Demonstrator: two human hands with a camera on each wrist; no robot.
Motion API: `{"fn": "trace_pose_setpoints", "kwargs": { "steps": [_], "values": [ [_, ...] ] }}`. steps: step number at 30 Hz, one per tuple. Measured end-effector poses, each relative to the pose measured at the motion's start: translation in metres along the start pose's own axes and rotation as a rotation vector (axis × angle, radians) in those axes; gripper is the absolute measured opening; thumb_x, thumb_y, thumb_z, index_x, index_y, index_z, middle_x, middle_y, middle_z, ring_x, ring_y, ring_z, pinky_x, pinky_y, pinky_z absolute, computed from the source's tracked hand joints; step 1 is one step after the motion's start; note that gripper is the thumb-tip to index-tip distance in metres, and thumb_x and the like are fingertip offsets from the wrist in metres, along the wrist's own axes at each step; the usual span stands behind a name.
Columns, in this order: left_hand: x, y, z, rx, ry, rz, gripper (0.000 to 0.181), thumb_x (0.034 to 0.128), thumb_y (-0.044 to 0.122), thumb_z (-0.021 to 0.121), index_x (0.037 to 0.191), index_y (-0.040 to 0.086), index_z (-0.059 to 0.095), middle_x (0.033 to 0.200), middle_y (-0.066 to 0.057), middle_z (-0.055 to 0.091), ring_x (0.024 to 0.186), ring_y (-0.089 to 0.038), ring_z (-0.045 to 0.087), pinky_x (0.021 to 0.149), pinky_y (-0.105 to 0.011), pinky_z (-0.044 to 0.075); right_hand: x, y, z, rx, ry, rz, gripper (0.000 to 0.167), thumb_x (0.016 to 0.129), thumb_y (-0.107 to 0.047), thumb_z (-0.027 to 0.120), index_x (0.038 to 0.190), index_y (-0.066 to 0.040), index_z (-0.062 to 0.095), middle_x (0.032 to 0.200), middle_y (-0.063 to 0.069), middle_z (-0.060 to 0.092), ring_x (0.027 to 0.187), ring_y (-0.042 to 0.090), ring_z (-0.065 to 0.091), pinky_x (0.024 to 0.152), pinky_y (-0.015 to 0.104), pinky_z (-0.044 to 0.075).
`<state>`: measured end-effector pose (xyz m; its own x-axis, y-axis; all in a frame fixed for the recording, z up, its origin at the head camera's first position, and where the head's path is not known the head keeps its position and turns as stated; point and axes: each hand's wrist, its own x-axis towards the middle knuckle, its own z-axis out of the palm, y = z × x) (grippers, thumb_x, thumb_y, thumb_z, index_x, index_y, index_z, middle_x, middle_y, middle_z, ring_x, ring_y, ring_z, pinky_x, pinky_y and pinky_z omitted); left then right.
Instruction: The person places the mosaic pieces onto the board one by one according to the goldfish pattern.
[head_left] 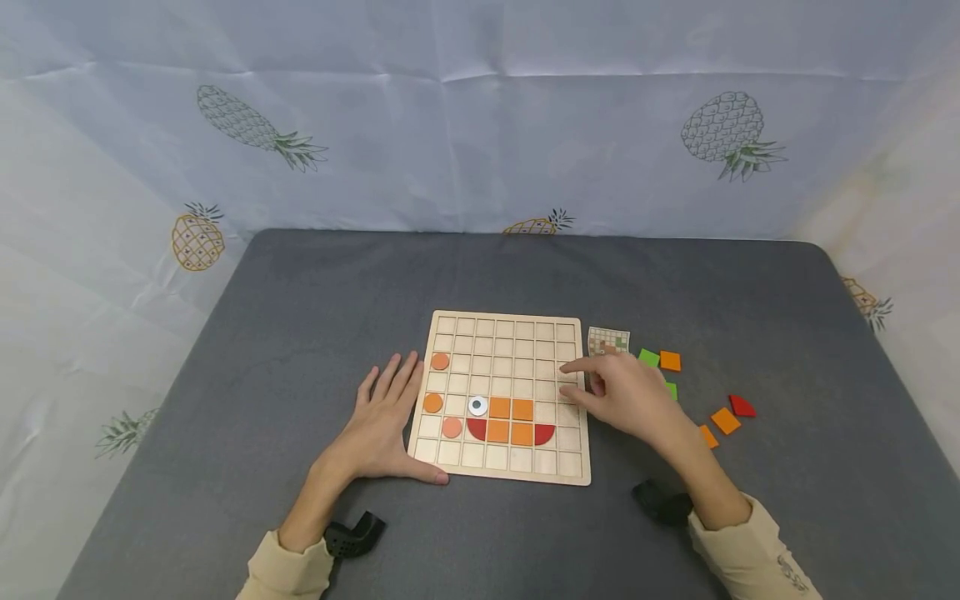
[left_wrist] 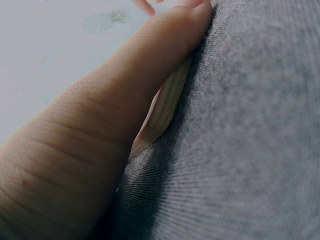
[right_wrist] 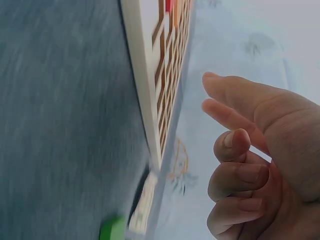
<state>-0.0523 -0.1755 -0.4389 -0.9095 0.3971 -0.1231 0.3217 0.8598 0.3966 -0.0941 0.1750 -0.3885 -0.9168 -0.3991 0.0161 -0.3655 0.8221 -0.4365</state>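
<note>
A wooden grid board (head_left: 517,477) lies on the grey table. It bears several orange squares (head_left: 497,431), red quarter-round pieces (head_left: 545,434), a white eye disc (head_left: 477,406) and orange discs (head_left: 432,402) in its lower and left cells. Along the board's left edge rests my left hand (head_left: 382,433), fingers straight, thumb at the lower left corner. In the left wrist view its thumb (left_wrist: 150,55) covers most of the board. Over the board's right edge hovers my right hand (head_left: 630,396); the index finger and thumb are apart with nothing between them, the other fingers curled (right_wrist: 237,172).
A small printed pattern card (head_left: 609,339) lies right of the board, partly behind my right hand. Nearby are green squares (head_left: 648,357), loose orange squares (head_left: 725,421) and a red quarter-round piece (head_left: 742,406). A pineapple-printed cloth (head_left: 480,150) hangs behind the table.
</note>
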Motion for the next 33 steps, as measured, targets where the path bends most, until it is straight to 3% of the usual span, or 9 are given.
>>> {"fn": "trace_pose_setpoints", "kwargs": {
  "steps": [10,21,33],
  "values": [
    [0.000,-0.001,0.001,-0.002,0.003,0.006,0.153,0.0536,0.078,0.083,0.165,0.005,0.007,0.174,-0.015,0.005,0.161,-0.040,0.000,0.125,-0.064,0.001,-0.017,0.033,-0.026,0.026,0.058,0.039,0.029,0.089,-0.027,0.080,0.117,-0.019,0.079,0.052,-0.010,0.037,0.044,0.003,0.029,0.044,0.021,0.020],
    [0.000,-0.001,0.002,-0.002,0.001,0.000,0.154,0.0534,0.078,0.083,0.165,0.006,0.007,0.174,-0.015,0.005,0.161,-0.039,0.000,0.125,-0.063,0.000,-0.034,0.066,-0.044,0.016,0.081,0.112,0.036,0.090,-0.026,0.079,0.122,-0.010,0.075,0.057,-0.007,0.048,0.047,0.004,0.035,0.042,0.023,0.023],
    [0.000,0.000,0.001,-0.009,0.005,0.005,0.153,0.0534,0.077,0.084,0.165,0.005,0.007,0.174,-0.016,0.005,0.161,-0.039,0.001,0.125,-0.063,0.000,-0.037,0.101,-0.047,0.021,-0.040,0.177,0.043,0.097,-0.030,0.072,0.133,-0.007,0.067,0.061,-0.004,0.049,0.047,0.006,0.035,0.043,0.022,0.025]
  ]
}}
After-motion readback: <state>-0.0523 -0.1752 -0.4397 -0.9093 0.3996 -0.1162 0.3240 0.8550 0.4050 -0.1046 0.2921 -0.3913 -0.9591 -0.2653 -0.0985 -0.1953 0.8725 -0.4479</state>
